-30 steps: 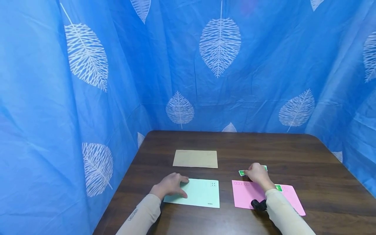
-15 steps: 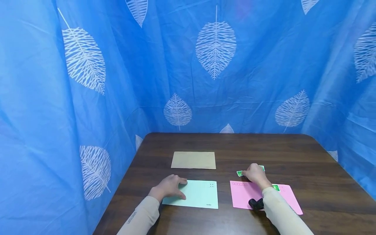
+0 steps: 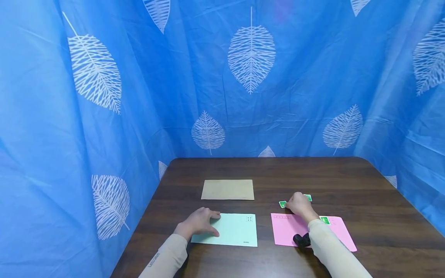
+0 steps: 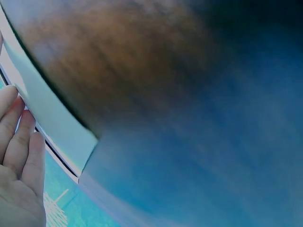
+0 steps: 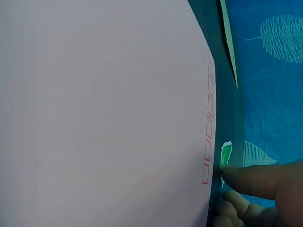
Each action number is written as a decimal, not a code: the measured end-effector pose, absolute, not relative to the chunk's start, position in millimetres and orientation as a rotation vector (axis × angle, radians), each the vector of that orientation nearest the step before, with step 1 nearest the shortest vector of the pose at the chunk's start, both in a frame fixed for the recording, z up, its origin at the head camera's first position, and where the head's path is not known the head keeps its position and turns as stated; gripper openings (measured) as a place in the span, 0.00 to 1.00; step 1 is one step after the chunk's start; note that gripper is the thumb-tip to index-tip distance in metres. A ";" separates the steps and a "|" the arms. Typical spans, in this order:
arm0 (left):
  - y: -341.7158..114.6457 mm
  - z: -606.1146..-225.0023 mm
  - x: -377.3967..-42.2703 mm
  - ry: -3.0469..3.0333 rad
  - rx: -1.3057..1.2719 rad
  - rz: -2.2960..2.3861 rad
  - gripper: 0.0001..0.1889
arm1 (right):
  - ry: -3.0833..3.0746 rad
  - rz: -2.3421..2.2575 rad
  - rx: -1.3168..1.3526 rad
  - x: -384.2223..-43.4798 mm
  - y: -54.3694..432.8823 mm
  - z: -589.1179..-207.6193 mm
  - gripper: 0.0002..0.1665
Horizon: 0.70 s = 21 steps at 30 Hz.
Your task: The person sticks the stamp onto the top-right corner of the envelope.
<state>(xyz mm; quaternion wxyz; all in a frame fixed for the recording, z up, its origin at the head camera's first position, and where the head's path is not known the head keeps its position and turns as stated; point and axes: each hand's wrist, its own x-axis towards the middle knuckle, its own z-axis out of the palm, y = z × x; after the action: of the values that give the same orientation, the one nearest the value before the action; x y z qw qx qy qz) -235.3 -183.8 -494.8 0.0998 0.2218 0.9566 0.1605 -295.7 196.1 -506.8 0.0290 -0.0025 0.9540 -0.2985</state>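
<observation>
A pale green envelope (image 3: 234,227) lies on the table, and my left hand (image 3: 199,222) rests on its left part, thumb and fingers spread apart. In the left wrist view, the fingers (image 4: 21,142) are fairly straight beside the envelope. My right hand (image 3: 299,204) reaches just past the top edge of a pink envelope (image 3: 285,229). Its thumb and curled fingers pinch a small green stamp (image 3: 282,204) at the edge; the right wrist view has the thumb (image 5: 255,179) over the stamp's lower end. A further green stamp (image 3: 308,197) is partly hidden behind this hand.
A beige envelope (image 3: 227,189) lies farther back on the dark wooden table (image 3: 278,170). Another green stamp (image 3: 325,220) sits on the pink envelope's upper right. A black wrist camera (image 3: 301,240) hangs under the right sleeve. Blue leaf-patterned curtain (image 3: 299,96) encloses the table.
The head view has shifted slightly, moving everything a little to the left in the picture. Both hands keep nearly the same places, the right fingers staying at the stamp.
</observation>
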 end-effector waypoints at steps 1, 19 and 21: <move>-183.9 -495.0 -235.1 2.829 0.656 0.475 0.32 | 2.945 -0.918 -0.012 -295.7 195.8 -506.2 0.17; -184.6 -494.9 -232.7 2.821 0.655 0.494 0.33 | 2.953 -0.919 0.000 -297.3 193.8 -510.7 0.24; -184.2 -494.5 -232.2 2.821 0.655 0.491 0.32 | 2.944 -0.922 0.009 -297.9 193.9 -511.4 0.25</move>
<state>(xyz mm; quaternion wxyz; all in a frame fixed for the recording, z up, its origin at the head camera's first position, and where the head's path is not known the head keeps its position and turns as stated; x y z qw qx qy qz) -232.2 -184.2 -494.5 0.1019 0.2218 0.9554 0.1661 -297.9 193.9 -511.4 0.0286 0.0030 0.9539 -0.2987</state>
